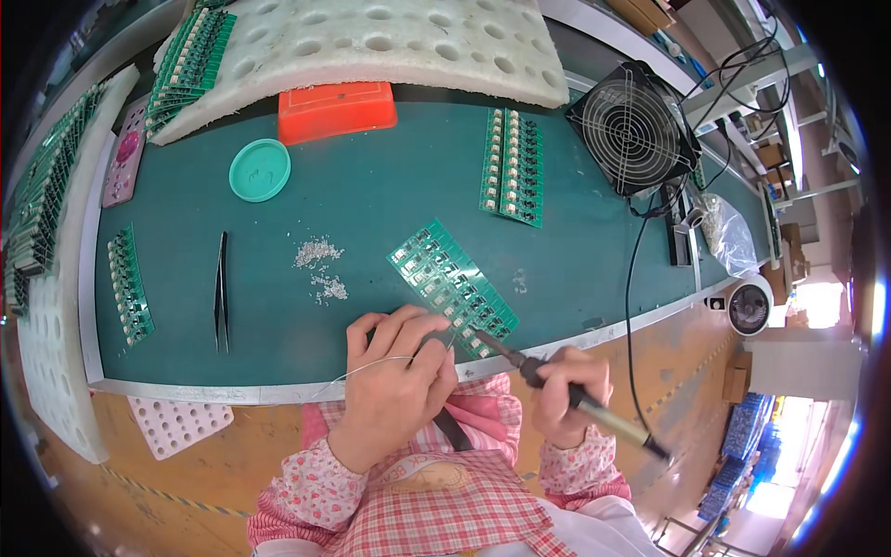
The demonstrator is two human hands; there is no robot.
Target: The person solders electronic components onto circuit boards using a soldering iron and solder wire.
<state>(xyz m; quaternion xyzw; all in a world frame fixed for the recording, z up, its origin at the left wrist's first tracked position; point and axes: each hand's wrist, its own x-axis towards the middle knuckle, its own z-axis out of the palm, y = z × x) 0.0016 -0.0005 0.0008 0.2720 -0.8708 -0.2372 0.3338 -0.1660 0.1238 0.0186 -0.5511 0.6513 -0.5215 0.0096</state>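
Observation:
My right hand [566, 392] is wrapped round the handle of a soldering iron [605, 416]. Its tip meets the near right part of a green circuit board panel [447, 275], which lies slanted on the green mat and carries rows of small white and black components. A thin solder wire [357, 370] is pinched in my left hand [394, 390], whose fingers bend over the board's near left edge. The wire's end by the iron tip is too fine to make out. Left of the board lie loose tiny clear parts [318, 252] in two small heaps.
Tweezers [221, 292] and a small board [128, 286] lie at left. Behind are a turquoise lid [260, 171], a red box [336, 111] and white foam [371, 46]. Two boards [511, 167] and a black fan [636, 128] stand right; the iron's cable [633, 316] crosses the table edge.

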